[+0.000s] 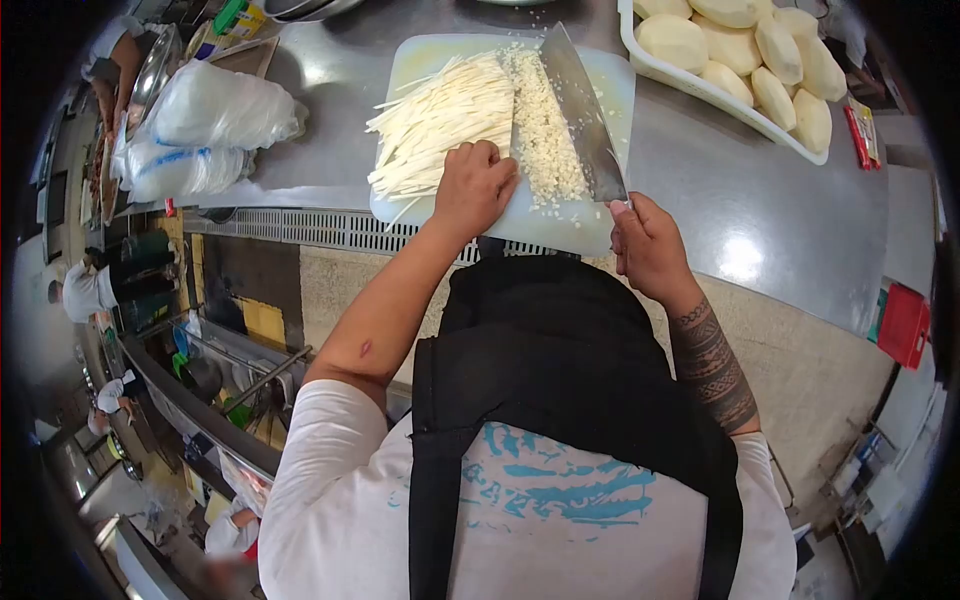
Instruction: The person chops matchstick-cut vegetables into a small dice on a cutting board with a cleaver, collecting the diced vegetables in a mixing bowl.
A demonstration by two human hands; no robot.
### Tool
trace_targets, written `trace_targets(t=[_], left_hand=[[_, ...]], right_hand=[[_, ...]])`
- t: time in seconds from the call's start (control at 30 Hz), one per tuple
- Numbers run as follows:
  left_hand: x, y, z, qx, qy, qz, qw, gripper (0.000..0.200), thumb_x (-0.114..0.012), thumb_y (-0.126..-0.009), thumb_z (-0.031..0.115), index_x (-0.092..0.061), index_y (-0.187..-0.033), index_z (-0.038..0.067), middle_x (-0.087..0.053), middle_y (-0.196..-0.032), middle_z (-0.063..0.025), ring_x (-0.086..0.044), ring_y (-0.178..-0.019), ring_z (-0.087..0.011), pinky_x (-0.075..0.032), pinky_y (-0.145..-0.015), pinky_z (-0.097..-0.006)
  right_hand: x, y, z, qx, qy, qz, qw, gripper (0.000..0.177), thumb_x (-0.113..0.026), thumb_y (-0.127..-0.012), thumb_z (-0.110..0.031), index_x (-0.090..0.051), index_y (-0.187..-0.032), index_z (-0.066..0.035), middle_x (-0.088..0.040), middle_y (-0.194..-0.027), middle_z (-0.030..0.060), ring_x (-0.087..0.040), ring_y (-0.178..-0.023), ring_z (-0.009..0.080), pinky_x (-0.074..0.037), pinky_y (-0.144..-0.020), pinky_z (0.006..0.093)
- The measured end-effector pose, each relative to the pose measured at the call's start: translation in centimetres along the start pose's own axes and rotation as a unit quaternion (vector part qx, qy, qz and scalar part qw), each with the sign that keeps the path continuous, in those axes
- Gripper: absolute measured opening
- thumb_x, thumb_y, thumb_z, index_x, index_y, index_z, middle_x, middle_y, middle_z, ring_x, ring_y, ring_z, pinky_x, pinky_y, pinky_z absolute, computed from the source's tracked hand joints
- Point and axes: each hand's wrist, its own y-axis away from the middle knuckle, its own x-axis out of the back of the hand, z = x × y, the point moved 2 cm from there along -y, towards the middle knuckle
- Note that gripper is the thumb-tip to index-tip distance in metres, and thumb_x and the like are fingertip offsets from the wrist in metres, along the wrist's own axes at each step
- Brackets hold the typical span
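Note:
My right hand [650, 240] is closed round the handle of a cleaver [592, 125], whose broad blade leans over the right side of the cutting board [612, 85]. Left of the blade lies a band of finely diced pale pieces [548, 135]. Beside it spreads a heap of thin pale strips [450, 115] that look like potato. My left hand [478, 188] rests on the near right part of that heap with its fingers curled down against the strips. Its fingertips are partly hidden.
A white basket [728, 95] of peeled potatoes [735, 45] stands at the back right, with a small red packet [862, 135] beside it. Clear plastic bags [210, 120] lie to the left. A floor grating [330, 228] runs below the metal table [720, 190]. Other people [88, 290] are at far left.

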Motion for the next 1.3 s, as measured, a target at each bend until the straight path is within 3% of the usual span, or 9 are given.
trace_targets(t=[0.23, 0.5, 0.53, 0.67, 0.83, 0.9, 0.93, 1.13, 1.3], left_hand=[[-0.1, 1.1, -0.4, 0.053, -0.044, 0.018, 0.997, 0.017, -0.083, -0.082, 0.017, -0.074, -0.096, 0.013, -0.061, -0.099, -0.0087, -0.058, -0.094, -0.0302, -0.044, -0.085, -0.0446], [3.1, -4.0, -1.9, 0.042, -0.074, 0.113, 0.990, 0.050, -0.072, -0.095, 0.043, -0.066, -0.132, 0.009, -0.060, -0.128, -0.0187, -0.056, -0.118, -0.0377, -0.040, -0.101, -0.0520], [2.9, -5.2, -2.5, 0.077, -0.058, 0.067, 0.993, 0.061, -0.065, -0.100, 0.047, -0.057, -0.147, 0.008, -0.050, -0.151, -0.0240, -0.046, -0.139, -0.0438, -0.032, -0.115, -0.0587], [0.0, -7.0, -5.6, 0.089, -0.142, -0.042, 0.985, 0.083, -0.045, -0.107, 0.059, -0.029, -0.167, 0.006, -0.020, -0.173, -0.0287, -0.016, -0.161, -0.0480, -0.007, -0.128, -0.0662], [0.7, -6.7, -5.9, 0.108, -0.118, -0.105, 0.981, 0.084, -0.047, -0.107, 0.057, -0.027, -0.167, 0.001, -0.020, -0.173, -0.0290, -0.018, -0.160, -0.0472, -0.010, -0.126, -0.0682], [1.5, -8.2, -6.8, 0.115, -0.109, -0.079, 0.984, 0.086, -0.041, -0.108, 0.061, -0.028, -0.165, -0.001, -0.022, -0.172, -0.0281, -0.018, -0.161, -0.0456, -0.008, -0.128, -0.0666], [1.3, -9.2, -8.1, 0.112, -0.106, -0.080, 0.985, 0.086, -0.041, -0.108, 0.061, -0.028, -0.165, -0.001, -0.022, -0.172, -0.0281, -0.018, -0.161, -0.0456, -0.008, -0.128, -0.0666], [1.7, -11.2, -12.1, 0.104, 0.082, -0.236, 0.963, 0.080, -0.041, -0.110, 0.056, -0.037, -0.160, -0.007, -0.043, -0.163, -0.0260, -0.040, -0.153, -0.0361, -0.031, -0.127, -0.0417], [3.4, -11.9, -11.1, 0.147, 0.143, -0.213, 0.955, 0.068, -0.043, -0.111, 0.050, -0.056, -0.145, -0.008, -0.057, -0.148, -0.0282, -0.053, -0.139, -0.0399, -0.040, -0.119, -0.0449]], right_hand=[[1.0, 0.0, -0.7, 0.015, 0.025, -0.016, 0.999, 0.032, -0.056, -0.112, -0.028, -0.051, -0.090, -0.004, -0.056, -0.069, 0.0032, -0.056, -0.051, 0.0119, -0.047, -0.049, 0.0300], [-0.8, -1.2, -2.9, -0.013, -0.012, 0.000, 1.000, 0.033, -0.058, -0.110, -0.029, -0.052, -0.089, -0.004, -0.057, -0.069, 0.0030, -0.056, -0.050, 0.0121, -0.046, -0.048, 0.0299], [-1.3, -1.6, -3.5, -0.010, -0.013, 0.004, 1.000, 0.033, -0.058, -0.110, -0.029, -0.052, -0.089, -0.004, -0.057, -0.069, 0.0030, -0.056, -0.050, 0.0121, -0.046, -0.048, 0.0299], [-2.8, -3.6, -5.5, 0.006, 0.026, 0.011, 1.000, 0.035, -0.058, -0.109, -0.030, -0.054, -0.088, -0.003, -0.057, -0.069, 0.0039, -0.055, -0.050, 0.0128, -0.046, -0.049, 0.0314], [-3.9, -5.5, -6.0, 0.031, 0.087, 0.014, 0.996, 0.032, -0.055, -0.111, -0.027, -0.053, -0.087, -0.006, -0.055, -0.069, 0.0019, -0.053, -0.051, 0.0112, -0.045, -0.048, 0.0300], [-4.1, -6.4, -6.2, 0.053, 0.152, 0.032, 0.986, 0.037, -0.060, -0.108, -0.030, -0.057, -0.092, 0.004, -0.060, -0.072, 0.0179, -0.062, -0.066, 0.0304, -0.050, -0.065, 0.0427], [-4.2, -6.8, -6.2, 0.051, 0.153, 0.035, 0.986, 0.037, -0.060, -0.108, -0.030, -0.057, -0.092, 0.004, -0.060, -0.072, 0.0179, -0.062, -0.066, 0.0304, -0.050, -0.065, 0.0427], [-5.3, -8.2, -6.1, 0.055, 0.192, 0.037, 0.979, 0.037, -0.058, -0.108, -0.030, -0.057, -0.093, 0.004, -0.065, -0.080, 0.0255, -0.065, -0.074, 0.0408, -0.051, -0.070, 0.0478], [-6.1, -8.0, -6.1, 0.080, 0.247, 0.026, 0.965, 0.037, -0.058, -0.109, -0.029, -0.058, -0.096, 0.005, -0.066, -0.082, 0.0272, -0.066, -0.077, 0.0434, -0.052, -0.072, 0.0487]])
